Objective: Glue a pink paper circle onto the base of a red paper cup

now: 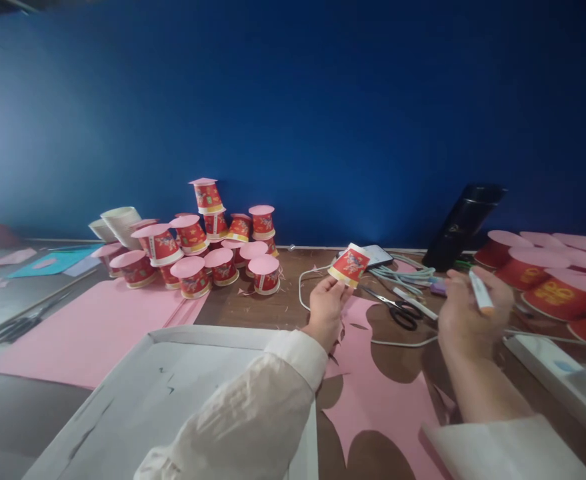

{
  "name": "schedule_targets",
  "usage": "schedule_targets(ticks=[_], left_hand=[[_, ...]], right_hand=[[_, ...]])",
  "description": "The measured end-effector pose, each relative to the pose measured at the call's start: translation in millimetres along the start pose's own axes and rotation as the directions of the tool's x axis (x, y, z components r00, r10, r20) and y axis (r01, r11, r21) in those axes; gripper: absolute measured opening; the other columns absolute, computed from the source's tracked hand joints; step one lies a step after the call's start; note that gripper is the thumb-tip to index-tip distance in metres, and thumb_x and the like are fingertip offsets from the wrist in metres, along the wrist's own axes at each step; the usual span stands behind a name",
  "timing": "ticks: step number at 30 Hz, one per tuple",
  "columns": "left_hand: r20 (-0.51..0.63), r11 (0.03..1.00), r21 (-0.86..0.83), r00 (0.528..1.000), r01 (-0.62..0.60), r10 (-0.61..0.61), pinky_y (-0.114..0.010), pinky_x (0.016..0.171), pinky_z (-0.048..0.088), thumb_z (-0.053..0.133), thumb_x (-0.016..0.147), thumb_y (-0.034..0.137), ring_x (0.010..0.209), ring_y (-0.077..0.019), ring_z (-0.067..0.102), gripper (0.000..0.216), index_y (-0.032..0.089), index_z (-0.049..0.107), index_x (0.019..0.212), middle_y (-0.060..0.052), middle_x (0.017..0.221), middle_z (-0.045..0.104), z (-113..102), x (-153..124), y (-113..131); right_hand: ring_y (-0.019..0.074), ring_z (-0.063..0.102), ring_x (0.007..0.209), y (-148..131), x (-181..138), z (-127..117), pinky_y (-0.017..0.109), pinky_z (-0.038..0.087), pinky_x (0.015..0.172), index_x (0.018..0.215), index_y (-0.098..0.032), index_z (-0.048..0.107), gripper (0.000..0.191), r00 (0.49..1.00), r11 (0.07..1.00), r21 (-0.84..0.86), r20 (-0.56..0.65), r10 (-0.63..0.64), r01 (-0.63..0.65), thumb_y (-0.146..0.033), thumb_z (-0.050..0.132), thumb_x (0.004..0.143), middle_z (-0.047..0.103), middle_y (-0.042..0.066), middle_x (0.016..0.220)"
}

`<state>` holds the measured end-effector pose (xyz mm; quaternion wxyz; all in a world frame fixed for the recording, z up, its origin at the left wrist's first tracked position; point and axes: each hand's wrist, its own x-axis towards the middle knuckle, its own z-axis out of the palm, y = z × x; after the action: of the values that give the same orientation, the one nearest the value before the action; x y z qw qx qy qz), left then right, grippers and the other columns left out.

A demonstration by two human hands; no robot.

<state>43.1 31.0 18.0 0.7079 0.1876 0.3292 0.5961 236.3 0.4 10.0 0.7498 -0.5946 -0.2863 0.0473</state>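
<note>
My left hand (327,305) pinches a red patterned paper cup (351,265) by its yellow-banded rim, held tilted above the table. My right hand (473,313), off to the right, grips a white marker-like tube (481,292) with an orange end; its exact kind I cannot make out. Beneath the hands lies a pink paper sheet (373,393) with round pieces cut out of it. Black-handled scissors (403,313) rest between the two hands. Left of the cup stand several upside-down red paper cups (193,279) topped with pink discs, some stacked.
A shallow white box (213,387) sits at the front, with pink sheets (93,333) beyond it. Cables (403,277), a phone (379,255) and a black bottle (460,227) are at the back. Larger red cups (553,293) with pink tops crowd the right, near a white strip (547,367).
</note>
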Motion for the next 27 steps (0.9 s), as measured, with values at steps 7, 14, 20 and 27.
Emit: schedule_targets(ticks=[7, 14, 20, 27], left_hand=[[-0.068, 0.994, 0.109, 0.997, -0.016, 0.023, -0.023, 0.09, 0.059, 0.065, 0.084, -0.001, 0.078, -0.0095, 0.071, 0.016, 0.013, 0.07, 0.079, -0.006, 0.085, 0.074, -11.9, 9.8, 3.3], [-0.069, 0.981, 0.191, 0.997, -0.015, 0.029, -0.031, 0.09, 0.06, 0.083, 0.067, 0.003, 0.087, -0.0183, 0.075, 0.03, 0.013, 0.072, 0.093, -0.006, 0.086, 0.076, -29.8, 26.7, -4.7], [-0.084, 0.968, 0.25, 0.995, -0.023, 0.046, -0.036, 0.092, 0.06, 0.088, 0.055, 0.003, 0.088, -0.0211, 0.076, 0.046, 0.016, 0.071, 0.095, -0.004, 0.081, 0.076, -35.4, 30.5, -5.8], [-0.06, 0.897, 0.44, 0.995, -0.051, 0.085, -0.035, 0.086, 0.056, 0.082, 0.056, -0.002, 0.084, -0.0233, 0.073, 0.031, 0.017, 0.072, 0.078, -0.005, 0.079, 0.077, -30.6, 21.2, 5.2]], right_hand=[[0.0273, 0.073, 0.094, 2.2, 23.2, -16.1, 0.05, 0.053, 0.103, 0.106, -0.02, 0.064, 0.038, 0.98, 0.973, -0.205, -0.146, -0.135, 0.103, -0.024, 0.071, 0.07, 0.07, 0.004, 0.09], [0.0259, 0.073, 0.091, 5.4, 28.5, -19.5, 0.046, 0.057, 0.097, 0.102, -0.021, 0.059, 0.032, 0.973, 0.983, -0.146, -0.189, -0.135, 0.108, -0.024, 0.065, 0.071, 0.07, 0.005, 0.088], [0.0263, 0.075, 0.092, 16.6, 32.3, -22.5, 0.047, 0.057, 0.098, 0.109, -0.021, 0.059, 0.041, 0.979, 0.981, -0.161, -0.154, -0.131, 0.106, -0.018, 0.065, 0.069, 0.073, 0.004, 0.088], [0.028, 0.075, 0.095, 24.7, 37.6, -29.0, 0.047, 0.055, 0.102, 0.107, -0.021, 0.061, 0.037, 0.973, 0.969, -0.223, -0.174, -0.15, 0.109, -0.019, 0.065, 0.07, 0.075, 0.009, 0.091]])
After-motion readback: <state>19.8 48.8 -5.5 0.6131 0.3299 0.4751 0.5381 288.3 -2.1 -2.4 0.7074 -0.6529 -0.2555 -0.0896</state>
